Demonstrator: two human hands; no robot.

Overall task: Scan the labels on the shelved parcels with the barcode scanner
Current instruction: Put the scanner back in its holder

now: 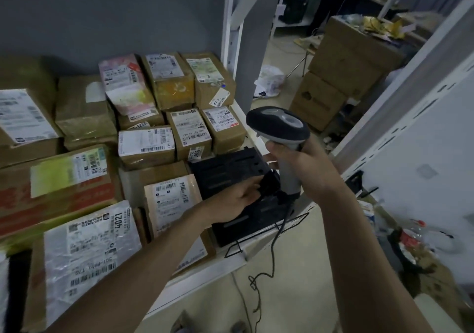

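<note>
Right hand (305, 163): I hold the scanner (279, 127) upright by its handle. Left hand (236, 199): fingers gripping black box (230, 173) near right of parcels (146, 145).

A grey wall (102, 12) stands behind the shelving. A white perforated upright (229, 25) runs along the shelf's right end. Beyond it, stacked cardboard boxes (341, 68) stand on the floor, the top one carrying yellow clutter (377, 26). A crumpled white plastic bag (269, 81) lies on the floor just left of the stack. A bottle with a red cap (416, 227) lies at lower right.
</note>
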